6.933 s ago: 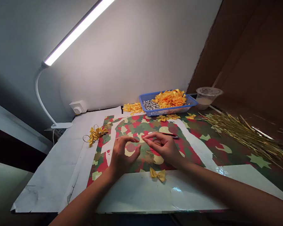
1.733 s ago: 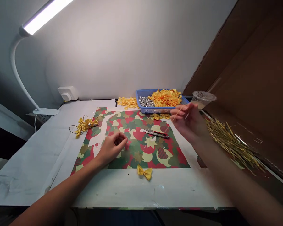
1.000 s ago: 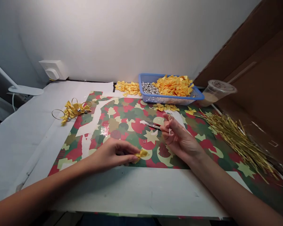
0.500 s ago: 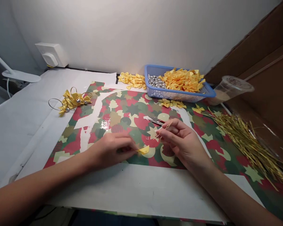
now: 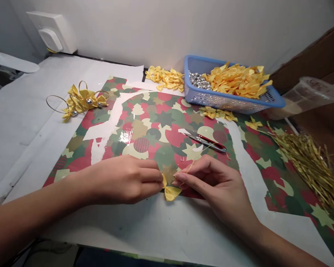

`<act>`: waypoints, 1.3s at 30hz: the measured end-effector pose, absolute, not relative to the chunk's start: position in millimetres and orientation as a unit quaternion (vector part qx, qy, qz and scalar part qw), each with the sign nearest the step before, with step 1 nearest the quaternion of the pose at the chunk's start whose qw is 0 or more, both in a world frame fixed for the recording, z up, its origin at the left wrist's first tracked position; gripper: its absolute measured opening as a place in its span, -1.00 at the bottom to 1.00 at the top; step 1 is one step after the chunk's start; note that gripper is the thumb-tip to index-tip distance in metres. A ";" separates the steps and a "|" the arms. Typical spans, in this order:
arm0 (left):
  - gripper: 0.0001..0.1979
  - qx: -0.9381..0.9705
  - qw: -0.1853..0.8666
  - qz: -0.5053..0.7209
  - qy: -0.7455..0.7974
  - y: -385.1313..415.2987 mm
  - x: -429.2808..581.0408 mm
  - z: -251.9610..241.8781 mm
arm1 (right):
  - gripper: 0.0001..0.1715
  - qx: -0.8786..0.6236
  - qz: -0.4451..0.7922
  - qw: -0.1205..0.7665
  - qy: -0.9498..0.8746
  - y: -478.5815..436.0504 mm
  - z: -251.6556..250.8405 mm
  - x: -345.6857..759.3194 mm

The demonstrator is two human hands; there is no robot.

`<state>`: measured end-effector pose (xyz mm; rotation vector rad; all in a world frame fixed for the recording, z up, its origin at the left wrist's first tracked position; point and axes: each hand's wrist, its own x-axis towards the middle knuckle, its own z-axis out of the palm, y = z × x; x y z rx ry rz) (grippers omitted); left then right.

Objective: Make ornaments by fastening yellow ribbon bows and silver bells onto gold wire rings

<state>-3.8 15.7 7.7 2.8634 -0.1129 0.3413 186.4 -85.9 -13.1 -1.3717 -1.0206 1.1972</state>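
Note:
Near the front middle, a yellow ribbon bow (image 5: 171,192) sticks out from the fingertips of my left hand (image 5: 128,180), which are pinched together on it. Just right of the bow, my right hand (image 5: 211,181) pinches a thin gold wire (image 5: 193,163) between thumb and index finger; its loose part rises toward the snips. The snips (image 5: 206,141), with a red and a dark handle, lie on the patterned sheet (image 5: 164,155) behind my right hand. A gap shows between the two hands.
A blue basket (image 5: 233,105) holds yellow bows and silver bells. More bows (image 5: 165,78) lie left of it. Gold wire stems (image 5: 308,170) lie at right by a clear plastic cup (image 5: 303,98). Finished-looking bow clusters with wire loops (image 5: 85,99) rest at left.
The view has shifted closer. My hands have come nearer to each other, and more of the yellow bow shows. The snips, partly behind my right hand before, are now uncovered.

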 end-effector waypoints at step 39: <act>-0.61 0.983 0.146 0.108 -0.037 11.0 -0.2 4.6 | -0.85 -0.524 0.366 0.467 -0.611 -101.7 -22.4 186.4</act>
